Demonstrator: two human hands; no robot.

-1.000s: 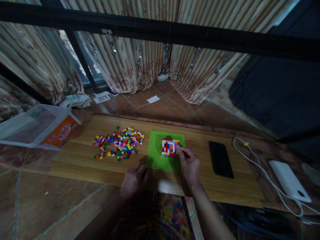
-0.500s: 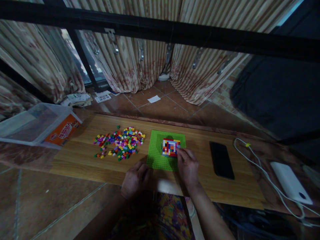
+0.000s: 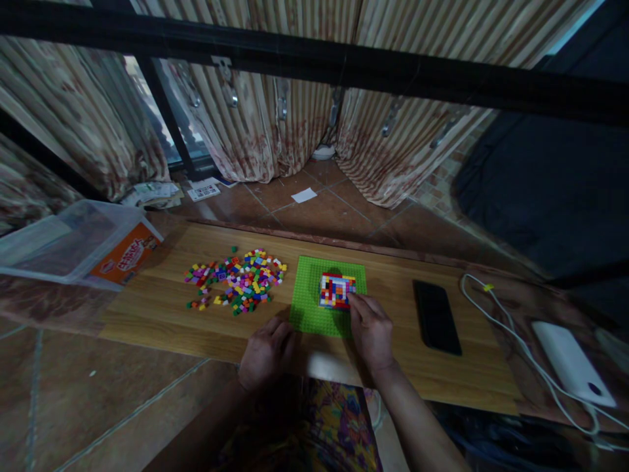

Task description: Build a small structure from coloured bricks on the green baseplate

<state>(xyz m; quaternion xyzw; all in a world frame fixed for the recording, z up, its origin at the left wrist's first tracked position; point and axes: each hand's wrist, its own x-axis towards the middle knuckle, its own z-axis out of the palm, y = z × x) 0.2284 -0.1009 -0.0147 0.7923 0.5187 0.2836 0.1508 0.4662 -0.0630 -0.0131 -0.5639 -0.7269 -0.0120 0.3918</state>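
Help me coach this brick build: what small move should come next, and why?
Probably press the right hand fingertips down on the near right corner of the multicoloured brick square to seat that spot. The fingers already rest there, the left hand steadies the green baseplate at its near left corner, and the loose bricks lie untouched.

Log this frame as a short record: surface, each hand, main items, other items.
surface: wooden board laid over a tiled floor
left hand: left hand rests on the board's near edge, by the green baseplate; holds nothing visible
right hand: right hand, fingertips at the multicoloured brick block on the baseplate
loose bricks: brick pile left of baseplate
other: black phone, white power bank, clear plastic bin
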